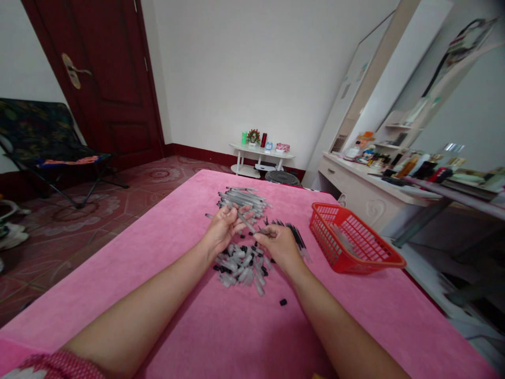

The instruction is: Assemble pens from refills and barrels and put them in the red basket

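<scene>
Both hands, the left hand (224,225) and right hand (278,243), grasp one grey pen barrel (246,223) between them, above the pen-part pile (242,266) on the pink bench (221,326).

No text, label, brand, number or sign could be read anywhere. The bottles and jars (410,167) on the dressing table (355,178) beyond the red basket (355,238) were too small and blurred for any lettering to show. The same went for the small ornaments (263,140) on the white shelf (262,152) far behind the basket. The grey tubes (245,200) heaped just left of the basket showed no legible marking.
</scene>
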`<control>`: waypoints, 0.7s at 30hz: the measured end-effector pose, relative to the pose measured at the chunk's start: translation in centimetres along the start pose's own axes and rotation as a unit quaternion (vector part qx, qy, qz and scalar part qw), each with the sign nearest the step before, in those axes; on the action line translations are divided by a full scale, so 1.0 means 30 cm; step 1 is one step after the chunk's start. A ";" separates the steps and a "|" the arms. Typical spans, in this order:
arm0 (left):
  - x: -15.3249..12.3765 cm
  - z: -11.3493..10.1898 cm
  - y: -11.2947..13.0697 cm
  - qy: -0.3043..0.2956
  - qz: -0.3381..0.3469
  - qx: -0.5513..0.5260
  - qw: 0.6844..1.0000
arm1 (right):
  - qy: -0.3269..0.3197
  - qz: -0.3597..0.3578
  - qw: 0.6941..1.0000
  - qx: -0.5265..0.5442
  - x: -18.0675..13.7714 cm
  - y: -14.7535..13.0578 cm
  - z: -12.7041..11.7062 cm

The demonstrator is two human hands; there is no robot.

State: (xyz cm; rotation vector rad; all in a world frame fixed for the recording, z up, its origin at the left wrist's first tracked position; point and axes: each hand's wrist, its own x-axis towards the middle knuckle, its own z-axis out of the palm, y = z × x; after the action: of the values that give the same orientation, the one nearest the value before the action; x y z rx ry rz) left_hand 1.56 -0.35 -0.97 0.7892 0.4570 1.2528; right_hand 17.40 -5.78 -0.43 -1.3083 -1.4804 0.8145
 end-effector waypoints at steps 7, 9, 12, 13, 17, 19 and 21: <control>0.005 -0.013 -0.009 0.001 0.023 0.009 1.000 | -0.047 0.023 0.998 -0.033 -0.001 0.011 0.005; 0.008 -0.018 -0.011 -0.001 0.023 0.010 1.000 | -0.018 0.001 0.998 -0.052 -0.004 0.014 0.005; 0.009 -0.020 -0.013 0.001 0.024 0.010 1.000 | 0.028 -0.052 0.995 -0.082 -0.005 0.018 0.000; 0.008 -0.020 -0.013 0.004 0.025 0.010 1.000 | 0.027 -0.057 0.994 -0.085 -0.005 0.019 -0.001; 0.006 -0.018 -0.012 0.012 0.025 0.010 1.000 | -0.015 -0.022 0.995 -0.093 -0.004 0.021 0.000; 0.005 -0.018 -0.012 0.014 0.024 0.010 1.000 | 0.002 -0.025 0.995 -0.101 -0.002 0.021 0.002; 0.005 -0.018 -0.012 0.016 0.023 0.010 1.000 | 0.037 -0.047 0.992 -0.110 -0.001 0.021 0.001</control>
State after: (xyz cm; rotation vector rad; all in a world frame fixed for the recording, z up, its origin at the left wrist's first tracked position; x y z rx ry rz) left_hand 1.44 -0.11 -1.58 0.8006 0.4812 1.3063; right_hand 17.57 -5.67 -1.02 -1.4036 -1.5934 0.5478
